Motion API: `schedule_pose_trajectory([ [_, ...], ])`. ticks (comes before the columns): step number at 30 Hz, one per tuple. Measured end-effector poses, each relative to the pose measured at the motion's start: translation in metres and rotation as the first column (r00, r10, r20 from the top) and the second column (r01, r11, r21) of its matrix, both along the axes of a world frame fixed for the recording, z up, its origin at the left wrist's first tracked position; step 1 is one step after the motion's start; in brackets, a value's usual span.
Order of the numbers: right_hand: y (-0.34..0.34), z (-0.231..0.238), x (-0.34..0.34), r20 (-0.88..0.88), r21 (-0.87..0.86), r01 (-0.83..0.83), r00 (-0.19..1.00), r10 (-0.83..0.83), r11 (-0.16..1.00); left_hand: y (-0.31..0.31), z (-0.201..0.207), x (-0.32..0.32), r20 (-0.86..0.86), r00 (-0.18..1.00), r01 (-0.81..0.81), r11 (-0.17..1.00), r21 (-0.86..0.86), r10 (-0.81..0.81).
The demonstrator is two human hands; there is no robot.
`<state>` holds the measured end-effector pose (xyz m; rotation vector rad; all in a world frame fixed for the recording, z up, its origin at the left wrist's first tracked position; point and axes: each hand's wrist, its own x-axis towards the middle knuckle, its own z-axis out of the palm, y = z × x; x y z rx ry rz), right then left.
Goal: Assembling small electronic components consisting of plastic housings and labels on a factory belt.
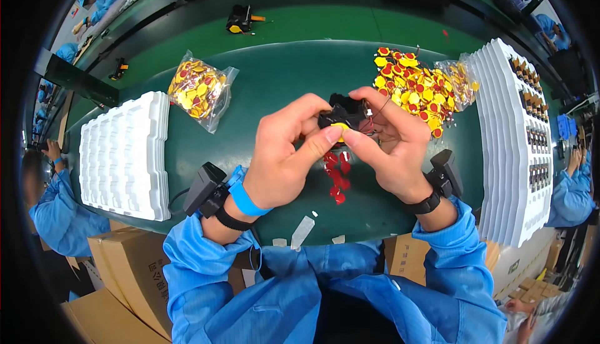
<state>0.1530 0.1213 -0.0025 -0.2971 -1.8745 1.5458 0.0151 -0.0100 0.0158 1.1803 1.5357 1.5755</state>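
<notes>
Holds a black part (344, 107) above the worktop (219, 150), straight between left hand (284, 150) and right hand (400, 144), with hands together, clamped on it from either side and neither clearly nearer. Rests both thumbs (326, 141) against a yellow disc (341, 126) on its near side, with wires (369, 113) toward the right hand and a long axis too covered to tell. Has red pieces (337, 180) lying on the worktop between the hands, and a yellow pile (415, 97) beyond the right hand.

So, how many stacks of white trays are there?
2: the left stack at the left of the table, the right stack at its right, holding small parts.
</notes>
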Motion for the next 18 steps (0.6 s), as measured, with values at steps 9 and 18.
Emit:
schedule_pose_trajectory([
  [9,0.013,0.0,0.003,-0.159,0.417,0.119,0.986,-0.057,0.901,0.0,0.0,0.009,-0.194,0.981,0.023,0.995,0.099,-0.003],
  [18,0.015,0.005,0.005,-0.178,0.337,0.044,0.984,0.018,0.941,-0.003,-0.006,-0.004,0.162,0.986,0.02,0.986,0.167,-0.048],
])
